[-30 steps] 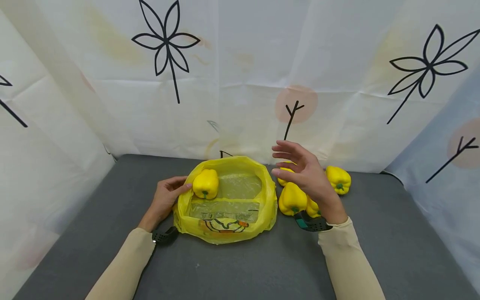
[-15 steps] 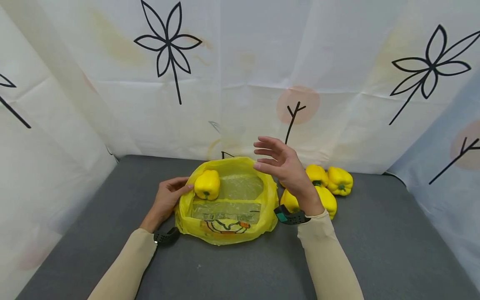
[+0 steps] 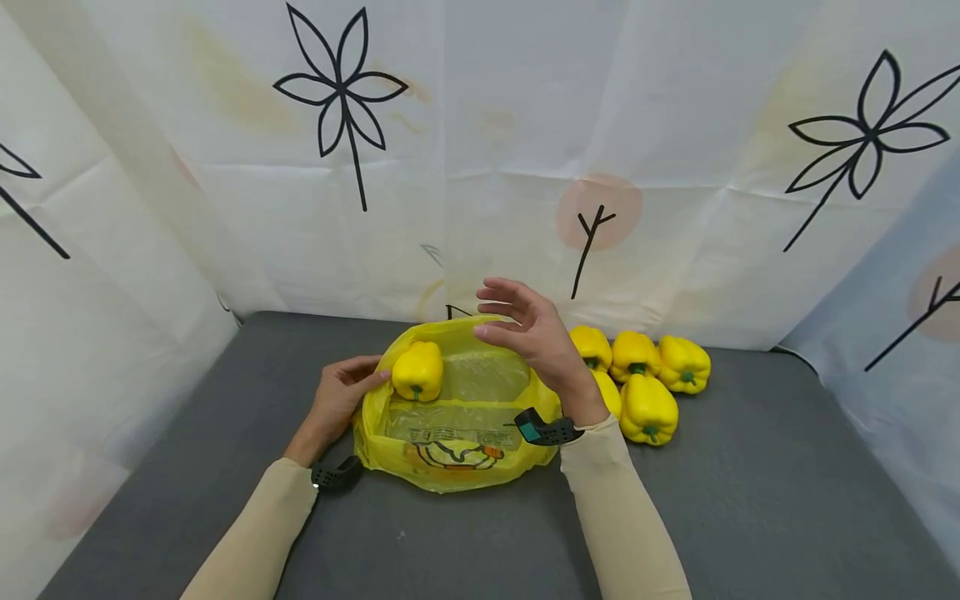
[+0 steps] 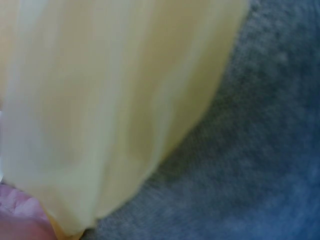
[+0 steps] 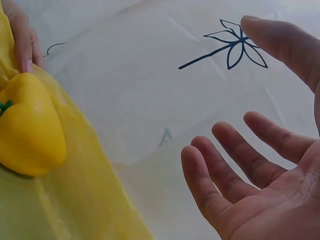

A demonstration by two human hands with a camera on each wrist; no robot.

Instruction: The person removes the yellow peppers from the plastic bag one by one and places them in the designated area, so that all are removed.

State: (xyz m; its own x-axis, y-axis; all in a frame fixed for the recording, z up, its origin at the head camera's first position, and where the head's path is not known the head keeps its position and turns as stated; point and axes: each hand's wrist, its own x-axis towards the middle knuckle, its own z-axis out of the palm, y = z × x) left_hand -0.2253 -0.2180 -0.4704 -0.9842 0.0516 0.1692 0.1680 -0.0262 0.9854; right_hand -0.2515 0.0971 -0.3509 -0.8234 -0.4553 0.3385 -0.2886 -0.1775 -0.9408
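A yellow plastic bag point(image 3: 442, 478) lies on the dark table with its mouth spread wide. Inside it, by the left rim, sits one yellow bell pepper point(image 3: 417, 372), its green stem facing the front. My left hand point(image 3: 339, 402) pinches the bag's left rim, thumb inside, next to that pepper. In the left wrist view the bag's side point(image 4: 110, 110) fills much of the frame. My right hand point(image 3: 534, 335) is raised over the bag's right rim, fingers spread and slightly bent, holding nothing. The right wrist view shows its bare palm point(image 5: 280, 210).
Several more yellow bell peppers point(image 3: 649, 408) stand together on the table right of the bag, some partly behind my right forearm. A white curtain point(image 3: 510, 108) with line-drawn flowers hangs along the table's back edge. Dark tabletop point(image 3: 420, 550) stretches in front of the bag.
My right hand has moved left, from above the loose peppers to over the bag's right rim, uncovering more peppers. My left hand still holds the rim; the pepper inside the bag stays put.
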